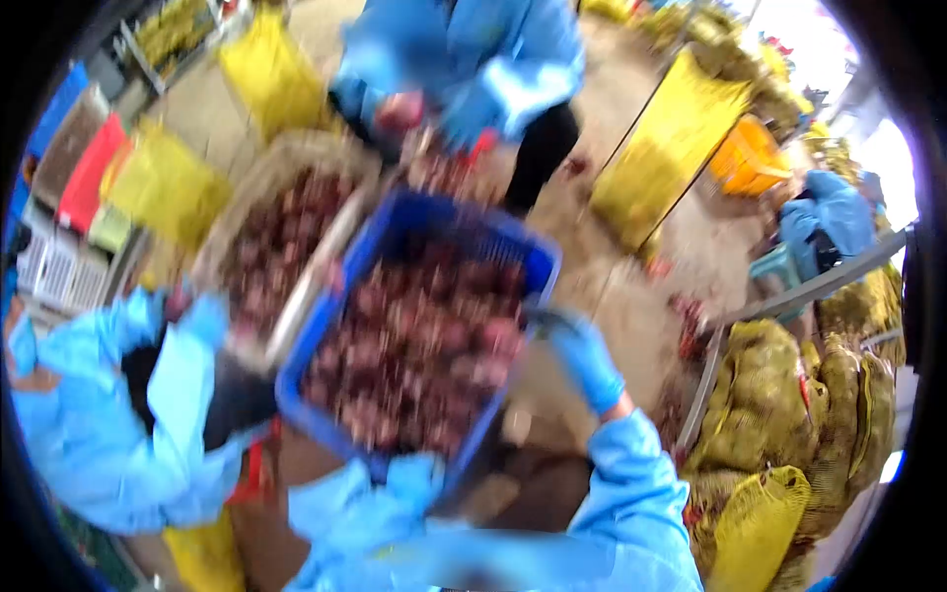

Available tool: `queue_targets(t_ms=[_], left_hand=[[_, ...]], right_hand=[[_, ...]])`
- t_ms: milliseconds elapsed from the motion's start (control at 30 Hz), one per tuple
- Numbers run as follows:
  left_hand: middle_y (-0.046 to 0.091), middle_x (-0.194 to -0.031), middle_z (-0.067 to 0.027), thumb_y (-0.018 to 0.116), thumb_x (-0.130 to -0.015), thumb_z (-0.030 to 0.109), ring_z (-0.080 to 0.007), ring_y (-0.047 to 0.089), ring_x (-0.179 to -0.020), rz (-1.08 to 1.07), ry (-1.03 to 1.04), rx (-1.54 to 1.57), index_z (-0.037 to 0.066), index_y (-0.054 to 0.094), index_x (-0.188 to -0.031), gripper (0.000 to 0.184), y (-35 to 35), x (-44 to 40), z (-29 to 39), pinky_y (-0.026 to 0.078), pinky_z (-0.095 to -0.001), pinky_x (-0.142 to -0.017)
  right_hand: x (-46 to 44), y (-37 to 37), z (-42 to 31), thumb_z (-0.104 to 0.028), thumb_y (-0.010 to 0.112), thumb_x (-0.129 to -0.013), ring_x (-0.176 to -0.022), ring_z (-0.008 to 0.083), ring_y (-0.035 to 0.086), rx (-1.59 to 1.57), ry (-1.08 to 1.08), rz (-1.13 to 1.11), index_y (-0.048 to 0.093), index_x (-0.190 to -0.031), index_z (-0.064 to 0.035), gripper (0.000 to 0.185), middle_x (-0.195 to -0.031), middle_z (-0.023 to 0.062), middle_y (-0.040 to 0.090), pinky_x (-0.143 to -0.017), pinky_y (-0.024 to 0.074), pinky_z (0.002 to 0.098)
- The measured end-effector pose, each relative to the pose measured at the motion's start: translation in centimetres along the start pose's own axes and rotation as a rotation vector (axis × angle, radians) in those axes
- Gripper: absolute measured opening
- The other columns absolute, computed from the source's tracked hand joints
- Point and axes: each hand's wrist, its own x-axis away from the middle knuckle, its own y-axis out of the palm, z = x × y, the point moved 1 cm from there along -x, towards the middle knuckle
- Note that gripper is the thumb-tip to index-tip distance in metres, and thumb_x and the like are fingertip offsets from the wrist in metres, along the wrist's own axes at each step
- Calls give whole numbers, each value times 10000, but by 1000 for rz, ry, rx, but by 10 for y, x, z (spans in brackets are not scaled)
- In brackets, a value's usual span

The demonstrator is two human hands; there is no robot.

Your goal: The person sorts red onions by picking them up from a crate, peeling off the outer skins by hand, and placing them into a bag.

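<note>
Item: blue crate (464, 210), standing tilted across the view in front of the wearer, between two co-workers. Contents: dark red, round produce (414, 345), onions by the look, heaped inside.

Item: right hand (584, 363), blue-gloved, beside the crate's right wall. A dark shape lies at its fingertips; blur hides it, so I cannot tell whether the fingers grip it.

Item: left hand (412, 480), at the crate's near edge, smeared; I cannot tell its grip.

Risks, in my judgement: produce could roll over the low near rim if the crate is jolted; wet or loose gloves could slip; if the dark shape is a blade, a hurried reach could nick a glove.

Surroundings: pale tub (306, 296) of similar produce, close along the crate's left side, narrowing room there. Co-worker's gloved hand (202, 321) over that tub's near end; second co-worker's gloved hand (464, 123) beyond the far rim. Full mesh sacks (760, 395) and a metal rail (838, 279) obstruct my right.
</note>
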Motion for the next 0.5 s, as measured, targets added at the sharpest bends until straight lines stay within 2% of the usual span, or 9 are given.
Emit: queue_targets(t_ms=[33,67,100,200,233,267,333,500], left_hand=[[616,-690,-104,499,-814,296,-302,595,-616,32,6,20,169,631,-743,197,0,3,2,451,-439,-566],[604,-675,-121,492,-820,292,-316,586,-610,54,-14,15,153,617,-729,207,-2,4,7,440,-448,-551],[606,-674,-120,480,-815,304,-323,586,-607,58,-40,-65,151,606,-709,225,-8,4,14,429,-463,-546],[611,-674,-119,467,-812,328,-329,591,-608,74,-48,-123,149,600,-699,250,-14,7,21,425,-477,-547],[614,-674,-119,467,-815,340,-328,597,-612,85,-21,-119,149,607,-708,259,-15,4,20,431,-478,-553],[608,-657,-121,490,-827,343,-330,593,-616,66,-66,-90,137,608,-720,260,-16,3,21,434,-480,-589],[613,-670,-109,496,-819,333,-322,597,-633,44,-77,-155,147,615,-730,238,-12,3,19,437,-473,-599],[619,-688,-104,468,-820,329,-324,598,-629,75,-14,-143,147,603,-714,250,-3,1,11,432,-476,-576]], right_hand=[[2,-8,4,18,468,-824,-1023,155,549,54,32,84,540,-1205,0,389,-1144,69,596,-919,417,279],[7,-8,5,16,471,-828,-1022,145,548,-34,47,183,557,-1179,7,361,-1118,65,610,-911,416,272],[13,-6,7,-124,460,-898,-1020,173,564,23,62,210,556,-1195,-30,326,-1143,58,599,-859,440,291],[19,-10,34,-48,465,-882,-1009,157,561,248,41,79,548,-1197,-15,327,-1128,72,602,-873,434,272],[23,1,32,-5,474,-867,-1012,147,553,158,69,71,549,-1189,-2,331,-1118,76,605,-896,427,275],[27,5,39,-37,503,-874,-1010,141,554,235,48,57,570,-1159,-9,294,-1110,59,614,-907,420,277],[42,20,35,-48,506,-882,-1035,141,539,-17,110,32,547,-1179,8,304,-1128,67,604,-927,407,276],[76,57,2,-53,508,-886,-1059,141,527,-157,69,74,528,-1189,26,314,-1145,72,595,-942,399,282]])
